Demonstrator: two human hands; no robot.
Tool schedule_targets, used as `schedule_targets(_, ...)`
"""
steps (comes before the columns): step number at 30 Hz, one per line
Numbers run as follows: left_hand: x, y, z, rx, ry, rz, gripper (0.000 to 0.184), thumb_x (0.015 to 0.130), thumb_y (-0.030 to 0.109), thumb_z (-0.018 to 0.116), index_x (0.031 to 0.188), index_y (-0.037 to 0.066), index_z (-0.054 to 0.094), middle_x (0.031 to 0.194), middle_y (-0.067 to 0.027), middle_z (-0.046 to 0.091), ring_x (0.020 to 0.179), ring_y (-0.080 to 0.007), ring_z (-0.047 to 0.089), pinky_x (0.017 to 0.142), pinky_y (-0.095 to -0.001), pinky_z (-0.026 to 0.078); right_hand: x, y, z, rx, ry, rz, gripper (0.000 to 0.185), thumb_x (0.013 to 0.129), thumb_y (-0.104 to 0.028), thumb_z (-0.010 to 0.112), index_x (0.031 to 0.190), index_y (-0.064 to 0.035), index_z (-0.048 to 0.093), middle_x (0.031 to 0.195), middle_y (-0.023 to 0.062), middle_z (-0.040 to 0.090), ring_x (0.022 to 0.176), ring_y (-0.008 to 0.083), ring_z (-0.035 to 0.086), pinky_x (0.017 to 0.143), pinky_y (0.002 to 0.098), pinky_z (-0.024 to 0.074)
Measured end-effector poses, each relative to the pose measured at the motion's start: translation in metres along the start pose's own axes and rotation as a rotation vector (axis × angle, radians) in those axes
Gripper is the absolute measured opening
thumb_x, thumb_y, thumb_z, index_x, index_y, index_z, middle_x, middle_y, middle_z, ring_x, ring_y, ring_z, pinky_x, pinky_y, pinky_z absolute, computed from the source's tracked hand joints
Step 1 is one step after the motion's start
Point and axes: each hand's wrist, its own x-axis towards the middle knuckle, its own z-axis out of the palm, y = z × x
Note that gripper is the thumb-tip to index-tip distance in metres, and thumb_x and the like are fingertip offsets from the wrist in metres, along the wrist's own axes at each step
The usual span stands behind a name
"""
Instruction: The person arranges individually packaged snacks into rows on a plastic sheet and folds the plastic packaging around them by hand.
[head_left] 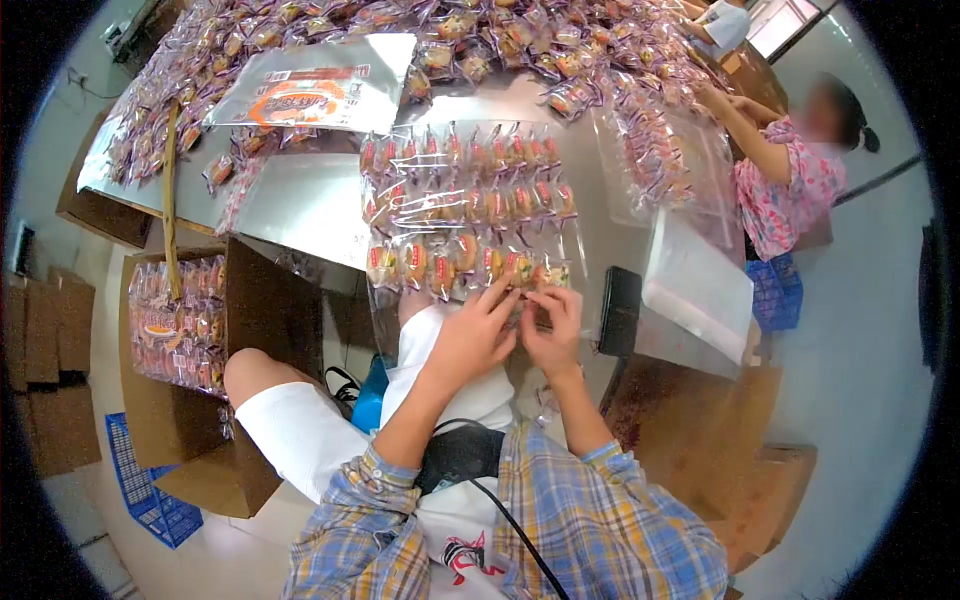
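Observation:
A clear plastic bag (470,215) lies in front of me at the table's near edge, with three rows of small wrapped pastries (455,205) inside. My left hand (477,337) is at the bag's near edge, fingers bent at the bottom row. Close beside it, my right hand (553,328) has its thumb and fingers pinched together at the lower right of that row. What the fingertips hold is too small to make out. The two hands nearly touch.
Loose wrapped pastries (470,40) are heaped across the far table. A printed bag (310,85) lies back left, a stack of clear bags (700,285) and a black phone (620,310) right. A cardboard box (275,330) with packed bags stands left. Another person (790,170) works at right.

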Motion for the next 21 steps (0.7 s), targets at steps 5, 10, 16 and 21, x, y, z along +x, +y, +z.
schedule_targets(5, -0.014, -0.004, 0.006, -0.324, 0.188, -0.013, 0.052, 0.086, 0.014, 0.080, 0.134, 0.005, 0.065, 0.138, -0.0172, 0.061, 0.113, -0.0341, 0.068, 0.092, -0.0389, 0.058, -0.007, 0.006, -0.025, 0.080, -0.055, 0.080, 0.040, 0.078, 0.002, 0.077, 0.117, -0.0042, 0.069, 0.115, 0.0158, 0.064, 0.106, 0.0322, 0.064, 0.093, 0.0393, 0.0528)
schedule_targets(10, -0.022, 0.004, 0.015, -0.822, 0.123, -0.399, 0.070, 0.083, 0.005, 0.081, 0.146, 0.004, 0.052, 0.140, -0.0130, 0.057, 0.118, -0.0254, 0.064, 0.098, -0.0366, 0.056, -0.016, -0.025, -0.037, 0.523, -0.306, 0.421, 0.060, 0.078, -0.007, 0.082, 0.135, -0.0037, 0.063, 0.126, 0.0181, 0.065, 0.115, 0.0331, 0.064, 0.102, 0.0397, 0.0505)
schedule_targets(16, -0.026, 0.017, 0.018, -1.021, 0.204, -0.186, 0.076, 0.083, -0.002, 0.070, 0.153, 0.004, 0.043, 0.149, -0.0134, 0.051, 0.133, -0.0251, 0.054, 0.106, -0.0390, 0.053, -0.019, -0.012, -0.031, 0.241, -0.332, -0.116, 0.068, 0.072, -0.004, 0.087, 0.135, -0.0031, 0.059, 0.136, 0.0163, 0.055, 0.128, 0.0311, 0.059, 0.107, 0.0407, 0.0510)
schedule_targets(21, -0.020, 0.007, 0.007, -0.541, 0.281, -0.011, 0.061, 0.082, -0.003, 0.071, 0.141, 0.003, 0.057, 0.142, -0.0160, 0.059, 0.126, -0.0305, 0.061, 0.099, -0.0411, 0.055, -0.020, -0.008, -0.031, 0.209, -0.169, -0.199, 0.054, 0.074, -0.003, 0.089, 0.119, -0.0047, 0.060, 0.134, 0.0166, 0.054, 0.129, 0.0364, 0.059, 0.108, 0.0482, 0.0515)
